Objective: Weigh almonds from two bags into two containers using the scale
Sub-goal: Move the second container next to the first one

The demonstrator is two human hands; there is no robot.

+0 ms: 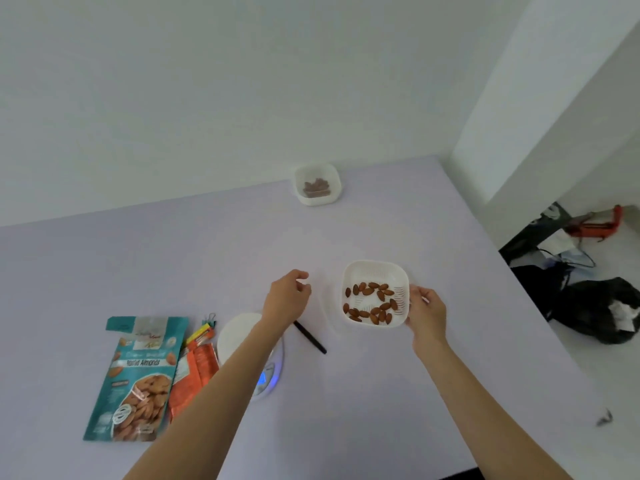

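My right hand [426, 313] grips the right rim of a white square container [372, 270] that holds several almonds [372, 301]. My left hand [287, 296] hovers just left of that container, fingers loosely curled and holding nothing. A second white container [317, 199] with several almonds sits far back by the wall. The round white scale [237, 336] lies under my left forearm, its blue display [263, 377] lit. A teal almond bag [136, 379] lies flat at the left, with an orange bag [195, 370] beside it.
A black pen [310, 337] lies between the scale and the near container. Binder clips [210, 319] sit above the orange bag. The table's right edge [540, 327] drops to a floor with black bags [595, 306] and a red tool [595, 225].
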